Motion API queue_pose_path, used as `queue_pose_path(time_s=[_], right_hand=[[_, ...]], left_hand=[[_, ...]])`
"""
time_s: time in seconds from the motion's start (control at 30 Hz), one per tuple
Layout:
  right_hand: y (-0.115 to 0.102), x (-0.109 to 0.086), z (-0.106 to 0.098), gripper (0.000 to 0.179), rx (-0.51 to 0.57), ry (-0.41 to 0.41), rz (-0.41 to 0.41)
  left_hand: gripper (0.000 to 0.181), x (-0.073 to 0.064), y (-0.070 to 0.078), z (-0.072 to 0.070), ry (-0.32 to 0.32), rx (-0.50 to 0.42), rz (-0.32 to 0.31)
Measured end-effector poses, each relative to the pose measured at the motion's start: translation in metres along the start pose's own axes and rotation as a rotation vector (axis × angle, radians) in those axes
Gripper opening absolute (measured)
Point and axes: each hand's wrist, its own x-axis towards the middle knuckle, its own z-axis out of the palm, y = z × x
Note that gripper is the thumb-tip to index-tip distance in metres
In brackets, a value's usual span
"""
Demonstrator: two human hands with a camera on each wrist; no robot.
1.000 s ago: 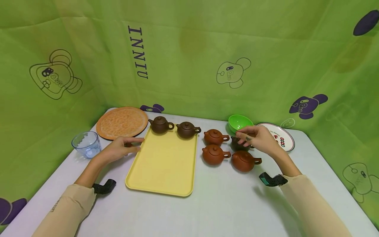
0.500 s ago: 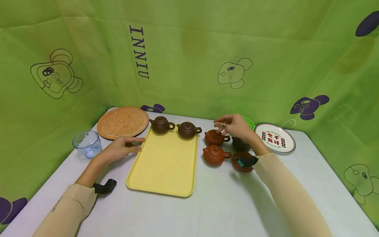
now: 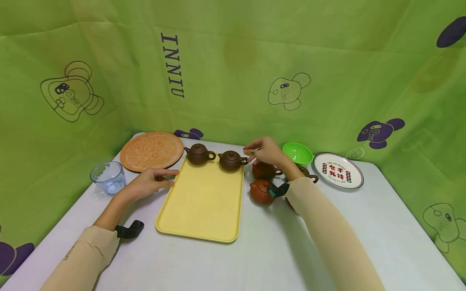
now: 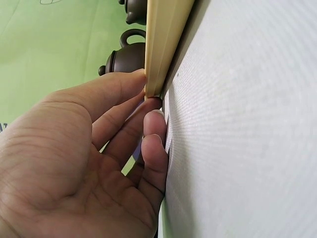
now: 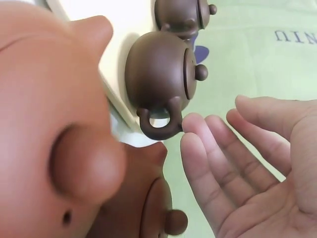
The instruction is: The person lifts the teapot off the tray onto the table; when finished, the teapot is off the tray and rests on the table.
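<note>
Clear glass cup (image 3: 107, 176) stands at the far left of the white table (image 3: 276, 250), and behind it lies an orange round mat (image 3: 151, 150). My left hand (image 3: 147, 184) rests flat on the table just right of the cup, fingers straight and relaxed, their tips touching the left rim of the yellow tray (image 3: 204, 198); the left wrist view shows my fingers (image 4: 124, 99) against the tray's edge (image 4: 163, 44) and gripping nothing. Two dark brown teapots sit at the far end of the tray: the left one (image 3: 198, 154) and, beside it, the right one (image 3: 231, 160), its handle pointing right. My right hand (image 3: 265, 150) hovers just beside that handle, fingers loosely spread and holding nothing. In the right wrist view my fingertips (image 5: 193, 130) are very close to the handle of that dark teapot (image 5: 161, 79), though I cannot tell whether they touch it. Below my right hand, off the tray, stand the reddish-brown teapots: one (image 3: 264, 169) partly under my hand and one (image 3: 260, 191) nearer to me. Another pot (image 3: 307, 173) peeks out behind my sleeve, mostly hidden. Further right come a green bowl (image 3: 297, 152) and then a white plate (image 3: 337, 175) with printed characters, near the table's right side.
</note>
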Motion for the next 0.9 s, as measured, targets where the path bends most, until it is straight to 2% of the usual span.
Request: queue_pose_path(time_s=[0.3,0.53,0.9], right_hand=[[-0.001,0.013,0.006,0.027,-0.049,-0.039,0.043],[-0.001,0.018,0.003,0.026,-0.156,-0.096,0.047],[-0.01,0.024,0.004,0.02,-0.262,-0.18,0.094]], left_hand=[[0.049,-0.001,0.0,0.0,0.002,-0.004,-0.005],[0.049,0.0,-0.002,0.001,0.011,0.003,-0.009],[0.049,0.002,-0.003,0.0,0.001,-0.013,-0.019]])
